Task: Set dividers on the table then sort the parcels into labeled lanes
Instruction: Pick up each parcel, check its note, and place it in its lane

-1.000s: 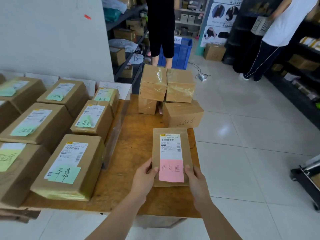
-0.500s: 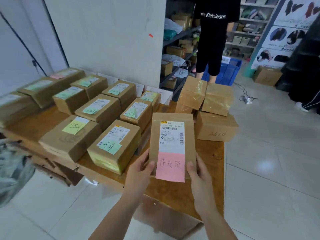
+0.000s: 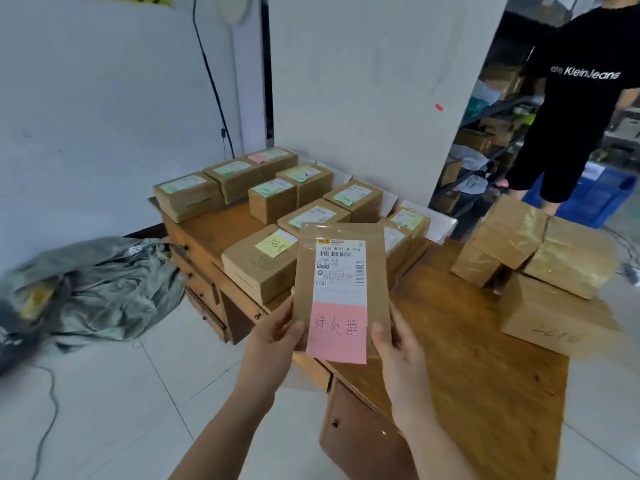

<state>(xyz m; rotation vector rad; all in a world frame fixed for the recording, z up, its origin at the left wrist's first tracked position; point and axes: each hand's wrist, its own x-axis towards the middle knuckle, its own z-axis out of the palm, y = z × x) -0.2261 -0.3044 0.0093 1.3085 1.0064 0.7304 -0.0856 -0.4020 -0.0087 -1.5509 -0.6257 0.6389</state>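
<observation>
I have the flat brown paper parcel [image 3: 308, 271] raised over the wooden surface [image 3: 467, 341]; fingers [image 3: 297, 333] of left hand [image 3: 273, 342] and right hand [image 3: 398, 344] pinch its lower edges. Probably light and bendy, so grip both sides.

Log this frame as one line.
phase: sorting | left hand: grips flat parcel left edge | right hand: grips right edge | parcel: held up, not on table, pink note | placed: no

One head-worn camera looks forward and down, close over the wooden table [image 3: 467, 358].
</observation>
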